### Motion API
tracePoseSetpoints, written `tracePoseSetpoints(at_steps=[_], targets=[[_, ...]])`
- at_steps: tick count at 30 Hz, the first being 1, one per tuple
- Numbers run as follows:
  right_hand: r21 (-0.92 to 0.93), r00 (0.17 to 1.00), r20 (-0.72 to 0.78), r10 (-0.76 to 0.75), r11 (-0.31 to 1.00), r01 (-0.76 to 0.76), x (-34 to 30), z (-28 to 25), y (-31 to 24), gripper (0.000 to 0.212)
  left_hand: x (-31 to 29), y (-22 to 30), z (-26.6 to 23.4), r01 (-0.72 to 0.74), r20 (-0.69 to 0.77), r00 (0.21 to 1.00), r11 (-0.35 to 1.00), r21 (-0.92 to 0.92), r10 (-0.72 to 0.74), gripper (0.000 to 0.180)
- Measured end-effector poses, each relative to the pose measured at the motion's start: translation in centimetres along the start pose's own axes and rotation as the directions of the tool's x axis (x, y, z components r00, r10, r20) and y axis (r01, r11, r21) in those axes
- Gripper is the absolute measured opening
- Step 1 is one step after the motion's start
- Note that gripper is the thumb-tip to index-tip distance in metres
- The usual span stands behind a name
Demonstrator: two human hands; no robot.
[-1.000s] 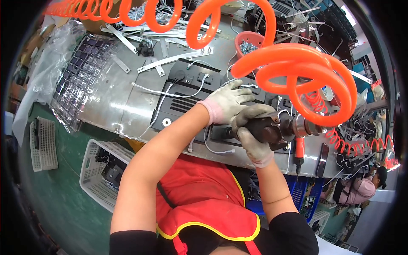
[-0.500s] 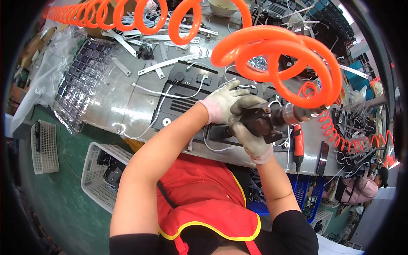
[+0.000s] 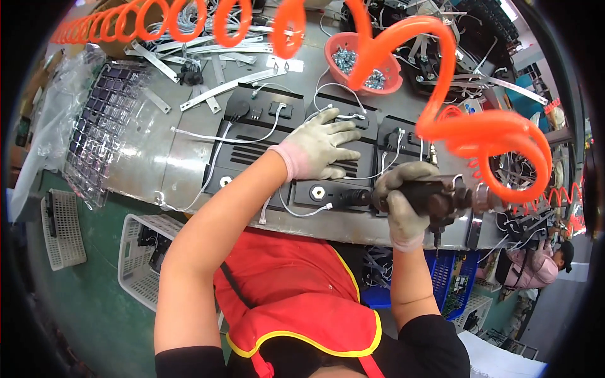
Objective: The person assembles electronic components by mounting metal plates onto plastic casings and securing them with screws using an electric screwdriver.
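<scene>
My left hand [image 3: 318,148], in a pale work glove with a pink cuff, lies flat with fingers spread on a black slotted panel [image 3: 304,196]. A white cable [image 3: 313,214] loops over that panel's near side. In my gloved right hand [image 3: 406,217] is a black air-powered driver [image 3: 435,198], held sideways, its dark socket end pointing left. The socket end is over the panel's near right part, close to a white hexagonal piece [image 3: 317,193]; I cannot tell whether it touches anything. Another black panel [image 3: 242,160] with wired parts lies to the left.
An orange coiled hose [image 3: 435,75] hangs across the bench. Behind the panels sits a red bowl [image 3: 333,50] of small metal fasteners. Metal strips [image 3: 236,86] lie at the far left, beside wrapped dark parts [image 3: 104,120]. White crates [image 3: 135,252] stand below; another person [image 3: 532,268] is at right.
My right hand has brought the driver to the right and lower, away from my left hand. My left fingers are spread wider on the panel. The hose has swung, uncovering the red bowl.
</scene>
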State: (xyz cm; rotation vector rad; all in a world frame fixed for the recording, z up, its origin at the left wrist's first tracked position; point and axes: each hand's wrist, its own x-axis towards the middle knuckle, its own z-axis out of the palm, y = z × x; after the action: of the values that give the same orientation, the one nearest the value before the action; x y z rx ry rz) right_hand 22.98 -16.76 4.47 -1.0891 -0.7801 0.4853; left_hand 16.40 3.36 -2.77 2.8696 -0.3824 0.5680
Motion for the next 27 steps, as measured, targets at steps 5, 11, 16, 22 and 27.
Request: tracePoseSetpoints(at_steps=[5, 11, 16, 22, 27], targets=[[-0.187, 0.993, 0.115, 0.038, 0.982, -0.016, -0.5, -0.1, 0.5, 0.033, -0.3, 0.1, 1.0, 0.051, -0.028, 0.998, 0.997, -0.057, -0.053, 0.041], [-0.048, 0.999, 0.010, 0.053, 0.998, -0.052, 0.0, 0.2, 0.0, 0.039, 0.1, 0.6, 0.0, 0.057, -0.018, 0.998, 0.998, -0.034, -0.058, 0.044], [0.118, 0.999, 0.043, 0.008, 0.993, -0.013, 0.3, -0.5, 0.3, 0.042, 0.1, 0.5, -0.3, 0.044, -0.016, 0.999, 0.999, -0.029, -0.045, 0.044], [0.035, 0.999, 0.045, 0.007, 0.999, -0.009, -0.2, -0.4, 0.1, 0.041, 0.2, 0.6, -0.7, 0.044, 0.018, 0.999, 0.999, 0.001, -0.044, 0.043], [0.025, 0.999, 0.041, -0.018, 1.000, 0.017, -0.3, -0.1, 0.3, 0.039, 0.1, 0.7, -0.8, 0.070, 0.012, 0.997, 0.998, 0.000, -0.070, 0.044]])
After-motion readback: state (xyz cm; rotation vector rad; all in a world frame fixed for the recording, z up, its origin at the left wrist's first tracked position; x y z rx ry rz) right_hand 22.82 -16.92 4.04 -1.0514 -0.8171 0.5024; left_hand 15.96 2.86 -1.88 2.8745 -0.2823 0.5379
